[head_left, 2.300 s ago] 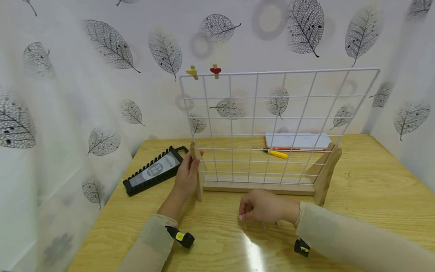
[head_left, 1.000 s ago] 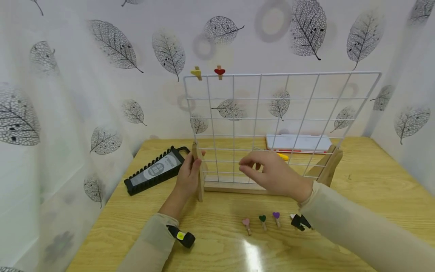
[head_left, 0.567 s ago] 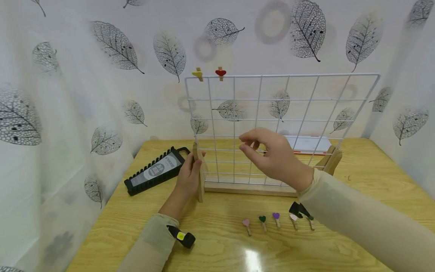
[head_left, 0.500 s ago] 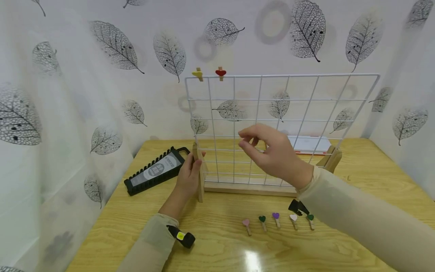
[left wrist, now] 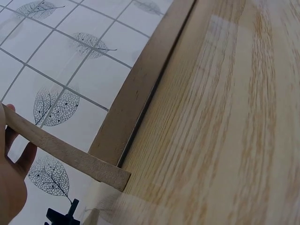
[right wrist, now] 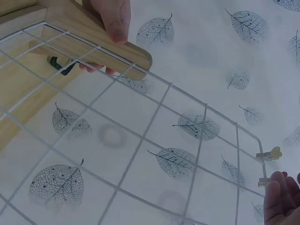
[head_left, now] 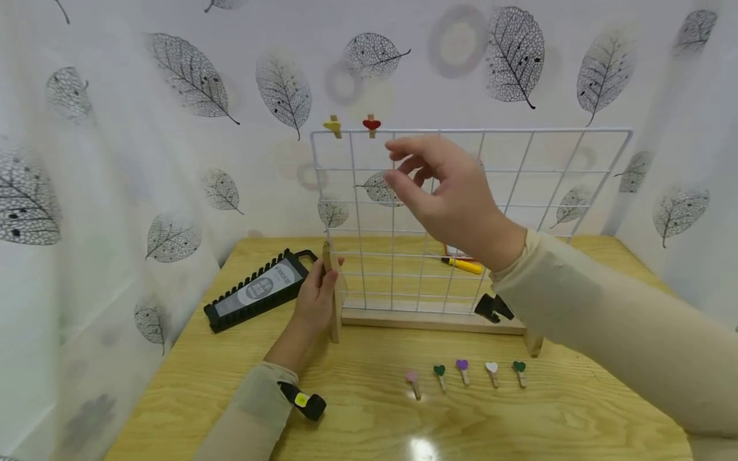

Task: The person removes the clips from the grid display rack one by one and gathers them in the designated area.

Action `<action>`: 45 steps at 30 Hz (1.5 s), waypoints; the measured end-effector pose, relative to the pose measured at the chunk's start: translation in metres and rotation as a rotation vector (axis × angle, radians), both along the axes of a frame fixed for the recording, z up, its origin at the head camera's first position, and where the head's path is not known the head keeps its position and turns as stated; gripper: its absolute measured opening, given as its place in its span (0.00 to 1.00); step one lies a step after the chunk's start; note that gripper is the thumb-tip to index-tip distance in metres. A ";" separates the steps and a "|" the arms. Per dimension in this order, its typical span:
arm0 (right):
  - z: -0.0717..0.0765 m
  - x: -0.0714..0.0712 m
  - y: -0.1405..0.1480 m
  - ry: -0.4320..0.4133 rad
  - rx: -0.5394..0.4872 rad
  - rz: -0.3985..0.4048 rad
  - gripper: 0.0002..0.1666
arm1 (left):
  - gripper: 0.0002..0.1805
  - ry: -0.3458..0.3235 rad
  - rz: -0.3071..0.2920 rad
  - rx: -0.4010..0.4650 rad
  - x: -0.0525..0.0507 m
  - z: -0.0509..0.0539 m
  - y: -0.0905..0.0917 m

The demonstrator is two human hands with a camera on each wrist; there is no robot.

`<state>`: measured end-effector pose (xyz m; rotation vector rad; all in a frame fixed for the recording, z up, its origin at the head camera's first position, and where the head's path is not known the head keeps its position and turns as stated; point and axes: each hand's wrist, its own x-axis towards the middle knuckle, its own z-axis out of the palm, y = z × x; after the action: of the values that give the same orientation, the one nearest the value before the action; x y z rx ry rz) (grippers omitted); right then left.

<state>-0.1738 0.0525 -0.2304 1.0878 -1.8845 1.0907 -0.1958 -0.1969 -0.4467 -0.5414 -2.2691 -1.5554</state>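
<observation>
My left hand (head_left: 316, 298) grips the wooden side upright (right wrist: 103, 35) of a white wire grid rack (head_left: 565, 130). The right wrist view shows its thumb on one face and fingertips beyond. My right hand (head_left: 452, 198) is raised in front of the grid near its top bar, thumb and fingers apart and loosely bent, with nothing visible between them. Just left of its fingertips, a mini clothespin with a red heart (head_left: 371, 124) is clipped on the top bar. A yellow-heart clothespin (head_left: 332, 126) is clipped at the corner beyond it.
On the table before the rack lies a row of heart clothespins: pink (head_left: 412, 378), green (head_left: 440, 371), purple (head_left: 462, 365), white (head_left: 492, 368) and another green (head_left: 519, 367). A black toothed holder (head_left: 256, 291) lies left. Behind the grid is a yellow-handled screwdriver (head_left: 466, 265).
My right hand has let go of the pink clothespin on the table and risen to the grid's top, its fingers spreading wider. My left hand stays on the upright.
</observation>
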 end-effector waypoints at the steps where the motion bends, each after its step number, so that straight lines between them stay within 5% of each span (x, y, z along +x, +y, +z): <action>1: 0.004 0.000 -0.001 0.001 -0.005 -0.013 0.20 | 0.29 0.003 -0.005 -0.002 -0.001 0.001 0.000; 9: 0.030 -0.010 -0.007 -0.159 0.099 -0.197 0.28 | 0.24 -0.021 0.005 -0.013 -0.001 0.004 0.002; 17: 0.034 -0.012 -0.018 -0.142 0.233 -0.268 0.28 | 0.23 -0.036 0.015 -0.007 0.001 0.002 -0.001; 27: 0.044 -0.017 -0.024 -0.132 0.184 -0.263 0.12 | 0.26 -0.026 0.013 -0.004 0.000 0.002 -0.001; 45: 0.027 -0.020 -0.020 -0.058 0.078 -0.199 0.05 | 0.25 -0.065 0.012 -0.001 0.004 0.004 0.000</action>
<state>-0.1936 0.0324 -0.2038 0.8965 -2.0471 0.9525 -0.1920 -0.1971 -0.4424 -0.4826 -2.3167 -1.5885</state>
